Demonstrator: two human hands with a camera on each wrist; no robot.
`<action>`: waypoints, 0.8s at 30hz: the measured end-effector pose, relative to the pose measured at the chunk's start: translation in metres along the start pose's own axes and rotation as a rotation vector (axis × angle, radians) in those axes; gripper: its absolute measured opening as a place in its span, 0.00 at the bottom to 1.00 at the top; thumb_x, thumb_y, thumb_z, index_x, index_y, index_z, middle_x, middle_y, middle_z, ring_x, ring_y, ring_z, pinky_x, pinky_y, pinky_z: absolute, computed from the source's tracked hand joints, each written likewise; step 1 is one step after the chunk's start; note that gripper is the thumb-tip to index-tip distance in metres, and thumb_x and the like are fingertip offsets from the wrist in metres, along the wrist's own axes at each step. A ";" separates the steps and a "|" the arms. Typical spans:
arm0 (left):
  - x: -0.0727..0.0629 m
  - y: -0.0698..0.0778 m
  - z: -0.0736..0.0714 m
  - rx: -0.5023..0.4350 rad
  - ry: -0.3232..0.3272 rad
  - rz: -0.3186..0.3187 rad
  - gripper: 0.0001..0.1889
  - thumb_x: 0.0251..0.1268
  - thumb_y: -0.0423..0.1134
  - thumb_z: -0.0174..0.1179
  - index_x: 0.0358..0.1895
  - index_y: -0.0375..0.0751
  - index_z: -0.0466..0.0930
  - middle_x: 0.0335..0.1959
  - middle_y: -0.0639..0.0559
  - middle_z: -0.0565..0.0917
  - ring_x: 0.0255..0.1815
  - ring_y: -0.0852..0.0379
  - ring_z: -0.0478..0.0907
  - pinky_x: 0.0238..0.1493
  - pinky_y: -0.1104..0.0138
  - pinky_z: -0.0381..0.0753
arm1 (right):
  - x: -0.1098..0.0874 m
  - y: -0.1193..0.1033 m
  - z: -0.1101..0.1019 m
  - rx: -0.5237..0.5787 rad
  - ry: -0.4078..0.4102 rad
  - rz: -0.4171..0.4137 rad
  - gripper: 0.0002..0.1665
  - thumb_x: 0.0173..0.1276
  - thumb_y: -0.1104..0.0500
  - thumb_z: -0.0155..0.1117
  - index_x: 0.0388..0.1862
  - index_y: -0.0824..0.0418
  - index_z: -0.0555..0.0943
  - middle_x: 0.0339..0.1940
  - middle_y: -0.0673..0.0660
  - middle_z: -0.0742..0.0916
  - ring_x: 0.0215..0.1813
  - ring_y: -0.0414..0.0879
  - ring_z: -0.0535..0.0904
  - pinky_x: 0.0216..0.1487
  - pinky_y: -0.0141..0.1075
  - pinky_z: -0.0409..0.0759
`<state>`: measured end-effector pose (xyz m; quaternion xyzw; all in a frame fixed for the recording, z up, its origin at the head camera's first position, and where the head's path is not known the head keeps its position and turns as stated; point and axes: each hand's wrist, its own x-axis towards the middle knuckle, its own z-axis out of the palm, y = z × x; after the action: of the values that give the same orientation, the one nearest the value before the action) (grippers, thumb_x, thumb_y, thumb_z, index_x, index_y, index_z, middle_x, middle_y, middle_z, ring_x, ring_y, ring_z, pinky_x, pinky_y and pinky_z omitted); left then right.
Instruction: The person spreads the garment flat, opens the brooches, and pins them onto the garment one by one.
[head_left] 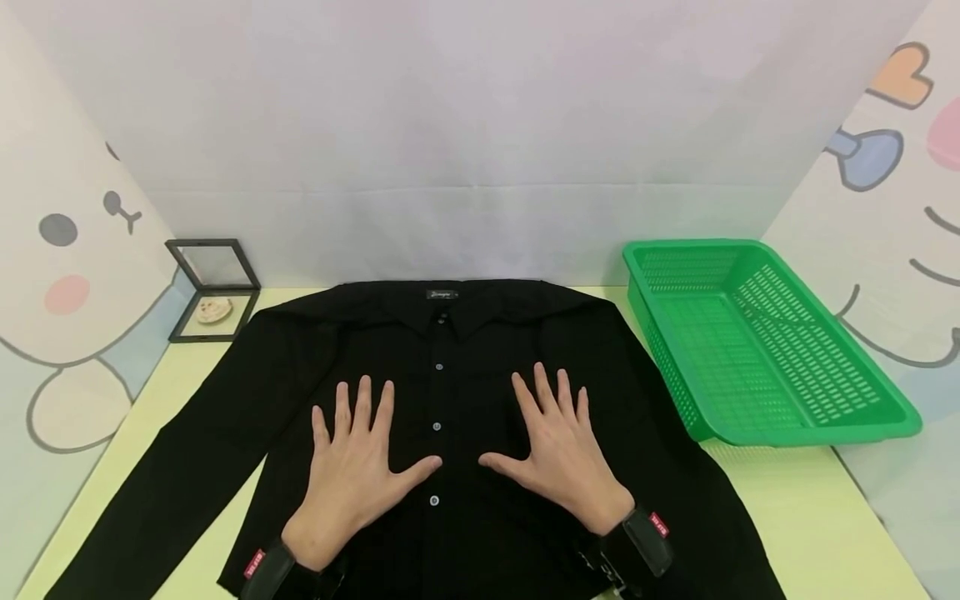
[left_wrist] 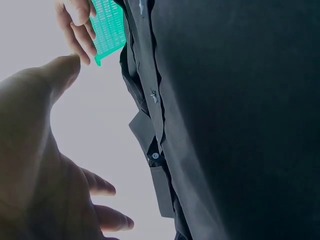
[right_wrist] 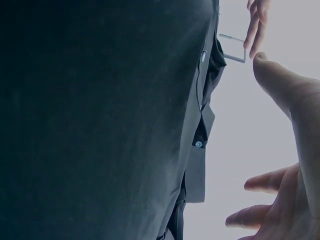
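A black button-up shirt (head_left: pixel 480 400) lies spread front side up, its collar at the far side and white buttons down the middle. Over its left half my left hand (head_left: pixel 352 467) is held palm down with fingers spread. My right hand (head_left: pixel 558 454) mirrors it over the other half, thumb pointing toward the button line. Both wrist views show a gap between the palms and the cloth, with the shirt (left_wrist: pixel 240 120) beside the left hand (left_wrist: pixel 40 140) and nothing in either hand. The lower hem is out of the head view.
A green plastic basket (head_left: pixel 757 358) stands at the right, by the shirt's shoulder and sleeve. At the back left, a small black-framed display case (head_left: pixel 212 292) holds a pale round object. Cartoon-printed walls flank the pale yellow table (head_left: pixel 810 508), and a white backdrop (head_left: pixel 465 142) hangs behind.
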<state>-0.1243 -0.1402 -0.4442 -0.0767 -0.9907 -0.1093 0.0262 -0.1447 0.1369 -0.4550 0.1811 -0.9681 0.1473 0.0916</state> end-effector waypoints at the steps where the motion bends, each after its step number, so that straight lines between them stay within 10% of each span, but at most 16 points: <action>1: 0.000 0.000 0.000 -0.001 -0.001 0.000 0.60 0.57 0.83 0.54 0.83 0.43 0.54 0.84 0.34 0.53 0.84 0.29 0.44 0.76 0.28 0.44 | 0.000 0.000 0.000 0.001 -0.001 -0.001 0.67 0.54 0.20 0.68 0.83 0.56 0.62 0.83 0.68 0.61 0.81 0.75 0.55 0.74 0.74 0.57; 14: 0.014 -0.034 -0.009 0.018 -0.041 -0.035 0.61 0.57 0.83 0.51 0.84 0.41 0.51 0.84 0.32 0.50 0.83 0.26 0.41 0.76 0.27 0.41 | 0.004 0.004 -0.002 -0.015 -0.037 0.015 0.67 0.54 0.20 0.68 0.83 0.55 0.61 0.83 0.68 0.61 0.82 0.73 0.55 0.76 0.70 0.59; 24: 0.074 -0.126 -0.041 -0.025 0.037 -0.112 0.60 0.66 0.79 0.48 0.83 0.33 0.42 0.80 0.20 0.46 0.80 0.18 0.37 0.70 0.22 0.38 | 0.011 0.007 -0.001 -0.011 -0.037 0.002 0.67 0.56 0.20 0.67 0.83 0.56 0.62 0.83 0.69 0.62 0.81 0.73 0.56 0.75 0.71 0.61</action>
<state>-0.2157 -0.2595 -0.4262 -0.0195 -0.9913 -0.1243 0.0375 -0.1573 0.1398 -0.4533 0.1821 -0.9706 0.1385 0.0744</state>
